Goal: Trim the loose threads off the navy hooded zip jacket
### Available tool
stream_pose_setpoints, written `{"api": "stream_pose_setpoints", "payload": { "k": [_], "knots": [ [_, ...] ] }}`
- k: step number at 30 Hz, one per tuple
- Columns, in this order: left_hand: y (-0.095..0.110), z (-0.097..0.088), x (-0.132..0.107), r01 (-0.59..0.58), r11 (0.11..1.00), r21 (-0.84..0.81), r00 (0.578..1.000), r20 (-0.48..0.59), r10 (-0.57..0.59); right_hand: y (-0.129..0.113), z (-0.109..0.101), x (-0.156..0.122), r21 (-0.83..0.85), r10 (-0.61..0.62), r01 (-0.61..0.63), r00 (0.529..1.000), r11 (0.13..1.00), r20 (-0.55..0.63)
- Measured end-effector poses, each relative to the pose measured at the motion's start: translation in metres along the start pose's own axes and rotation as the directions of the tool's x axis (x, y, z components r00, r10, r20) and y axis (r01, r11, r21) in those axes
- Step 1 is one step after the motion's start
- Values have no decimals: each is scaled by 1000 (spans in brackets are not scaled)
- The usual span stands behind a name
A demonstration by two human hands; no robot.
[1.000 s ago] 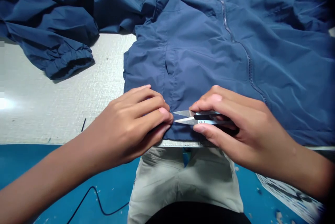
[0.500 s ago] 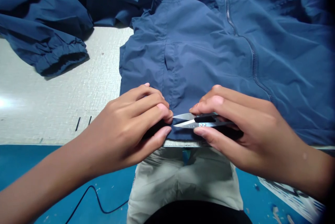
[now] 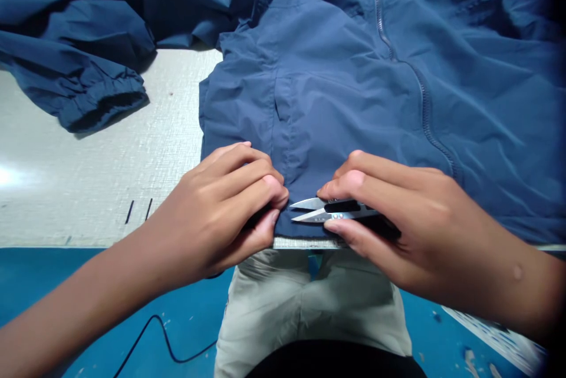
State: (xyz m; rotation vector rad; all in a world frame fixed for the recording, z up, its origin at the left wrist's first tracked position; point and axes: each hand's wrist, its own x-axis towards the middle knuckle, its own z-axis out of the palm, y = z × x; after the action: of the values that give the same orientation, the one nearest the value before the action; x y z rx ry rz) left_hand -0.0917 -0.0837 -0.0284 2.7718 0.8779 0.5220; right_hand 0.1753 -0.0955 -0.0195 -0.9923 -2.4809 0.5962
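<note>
A navy nylon jacket point(image 3: 322, 83) lies spread on the table, its zip running down the front and its hem at the table's near edge. My left hand point(image 3: 225, 201) pinches the hem between thumb and fingers. My right hand point(image 3: 389, 213) holds a pair of steel thread snips point(image 3: 329, 210) against the hem. The open blades point left, stopping just short of my left fingertips. My fingers hide the snips' rear end.
A jacket sleeve point(image 3: 75, 53) with an elastic cuff lies bunched at the upper left on the pale textured table point(image 3: 88, 189). Two dark thread clippings point(image 3: 129, 211) lie near my left wrist. Below the table are my beige trousers point(image 3: 309, 307), a black cable point(image 3: 154, 331) and a blue floor point(image 3: 57, 283).
The snips sit slightly lower on the hem, and my left hand has shifted a little. The whole scene has drifted slightly in view as my head moved.
</note>
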Motion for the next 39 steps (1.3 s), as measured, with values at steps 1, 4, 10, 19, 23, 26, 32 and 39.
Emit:
{"api": "stream_pose_setpoints", "payload": {
  "k": [1, 4, 10, 19, 23, 26, 32, 39],
  "knots": [
    [0, 0, 0, 0, 1000, -3, 1000, -1, 0, -1, 0, 0, -5, 4, -4, 1000, 1000, -4],
    [0, 0, 1, 7, 1000, -19, 1000, 2, -7, -4, 0, 2, -23, 11, -12, 1000, 1000, -21],
    [-1, -4, 3, 38, 997, -72, 999, 32, -36, -7, 3, 5, -19, -7, 7, 999, 1000, -51],
    [-2, -5, 7, 78, 979, -189, 995, 73, -65, -9, 4, 0, -43, 14, -16, 999, 999, -40],
    [-2, -7, 7, 99, 971, -219, 992, 95, -80, -11, 4, 1, -43, 35, -37, 998, 998, -44],
    [-1, -8, 7, 102, 968, -228, 991, 105, -80, -11, 5, 3, -34, 41, -42, 999, 999, -33],
    [-3, -4, 6, 98, 969, -226, 993, 88, -80, -9, 7, 6, -33, 35, -36, 999, 999, -22],
    [-4, -3, 7, 90, 973, -211, 994, 87, -73, -9, 6, 8, -33, 33, -33, 999, 999, 1]
  ]
}}
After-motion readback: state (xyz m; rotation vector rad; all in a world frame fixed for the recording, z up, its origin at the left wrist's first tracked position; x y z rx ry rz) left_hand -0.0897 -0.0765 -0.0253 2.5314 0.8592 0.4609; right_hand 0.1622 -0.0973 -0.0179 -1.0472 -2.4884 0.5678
